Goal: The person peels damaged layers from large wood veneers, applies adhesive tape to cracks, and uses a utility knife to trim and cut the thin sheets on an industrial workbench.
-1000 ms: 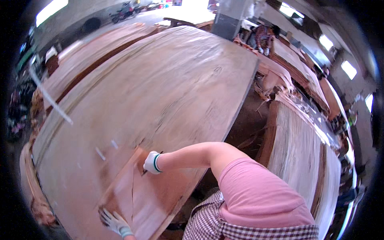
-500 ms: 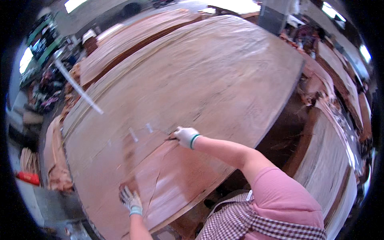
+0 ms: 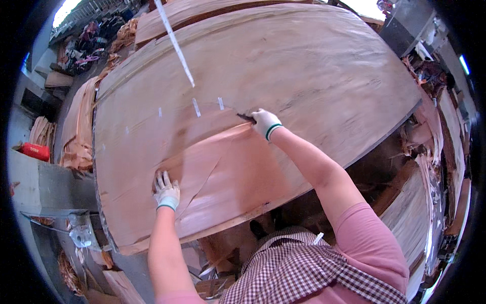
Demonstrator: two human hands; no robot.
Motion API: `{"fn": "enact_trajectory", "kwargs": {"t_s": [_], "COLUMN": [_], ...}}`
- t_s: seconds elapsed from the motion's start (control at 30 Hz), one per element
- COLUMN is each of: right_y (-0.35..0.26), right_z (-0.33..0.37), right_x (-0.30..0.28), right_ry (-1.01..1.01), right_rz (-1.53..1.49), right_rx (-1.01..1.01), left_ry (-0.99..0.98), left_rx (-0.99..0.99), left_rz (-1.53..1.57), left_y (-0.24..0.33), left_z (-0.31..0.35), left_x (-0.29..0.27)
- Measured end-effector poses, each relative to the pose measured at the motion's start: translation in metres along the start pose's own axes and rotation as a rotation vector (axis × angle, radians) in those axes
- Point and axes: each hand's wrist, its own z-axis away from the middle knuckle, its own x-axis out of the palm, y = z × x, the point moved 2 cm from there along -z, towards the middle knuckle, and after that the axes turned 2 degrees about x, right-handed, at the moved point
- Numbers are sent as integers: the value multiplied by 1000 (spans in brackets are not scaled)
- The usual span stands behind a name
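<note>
A smooth pinkish wood veneer sheet (image 3: pixel 238 167) lies over the near part of a large stack of veneer (image 3: pixel 283 61). Gloved in white with a green cuff, my right hand (image 3: pixel 265 123) is closed round a small dark knife (image 3: pixel 245 117) at the sheet's far corner, where the edge looks slightly raised. My left hand (image 3: pixel 166 191), also gloved, rests with fingers spread on the veneer near the sheet's left edge. A dark crack (image 3: pixel 207 180) runs across the sheet between my hands. Short white tape strips (image 3: pixel 196 107) are stuck on the veneer beyond them.
A long white strip (image 3: pixel 174 45) hangs over the stack's far left part. Torn veneer pieces (image 3: pixel 78 126) lie along the left side, near a red object (image 3: pixel 35 151). More veneer (image 3: pixel 400 213) is piled at the right, and a grey pillar (image 3: pixel 407 25) stands at the back right.
My view has shifted, so the stack sits differently in it. My right hand still grips the knife at the sheet's far edge; my left hand stays spread on the veneer.
</note>
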Motion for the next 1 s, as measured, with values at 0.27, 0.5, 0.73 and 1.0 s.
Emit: {"fn": "enact_trajectory", "kwargs": {"t_s": [0.27,0.5,0.73,1.0], "right_y": [-37,-64,-41,72], "right_z": [96,194,194,202], "right_x": [-34,-82,-88,-172], "right_ry": [273,272,312,221], "right_rz": [-402,-664,-839,-601], "right_rx": [-274,-226,-18,340], "left_ry": [-68,-59,344,149], "left_rx": [18,34,44,-2], "left_rz": [24,26,271,253], "left_y": [-29,-14,-34,-21], "left_z": [-20,-13,-7,-10], "left_x": [15,2,14,-20]}}
